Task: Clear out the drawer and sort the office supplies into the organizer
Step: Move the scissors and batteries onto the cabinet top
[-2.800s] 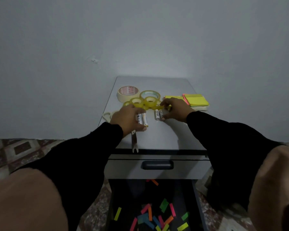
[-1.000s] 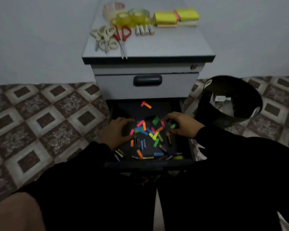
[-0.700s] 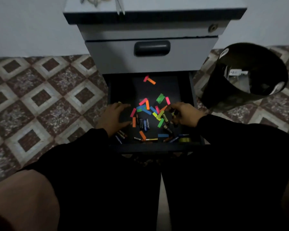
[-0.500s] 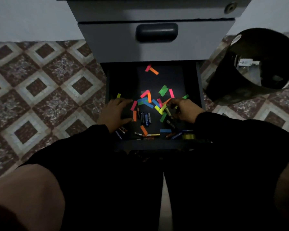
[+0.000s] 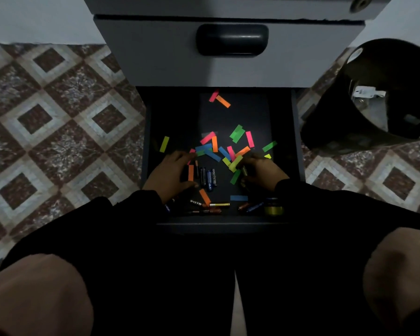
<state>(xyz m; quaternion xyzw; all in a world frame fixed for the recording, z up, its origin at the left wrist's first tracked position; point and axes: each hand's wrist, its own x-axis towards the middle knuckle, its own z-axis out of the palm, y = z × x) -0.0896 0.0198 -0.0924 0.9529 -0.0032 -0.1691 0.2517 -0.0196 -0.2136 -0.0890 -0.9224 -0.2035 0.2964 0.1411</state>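
The bottom drawer [image 5: 297,141] is pulled out, and its dark floor is littered with several coloured paper strips [image 5: 237,133]. Several batteries [image 5: 210,177] lie in the middle, and more batteries [image 5: 218,204] line the front edge. My left hand [image 5: 169,174] rests on the drawer floor just left of the middle batteries, fingers and thumb spread toward them and an orange strip [image 5: 190,172]. My right hand [image 5: 263,170] is curled on the right side and pinches a small battery [image 5: 244,170] between fingers and thumb.
A small yellow tape roll [image 5: 273,210] sits in the drawer's front right corner. The shut drawer above has a dark handle [image 5: 232,40]. A black waste bin [image 5: 374,98] stands on the patterned tile floor to the right. My knees are low in view.
Both hands left the cabinet top and came down into the open drawer. In the last second they drew in around the batteries, and my view tilted down and closer.
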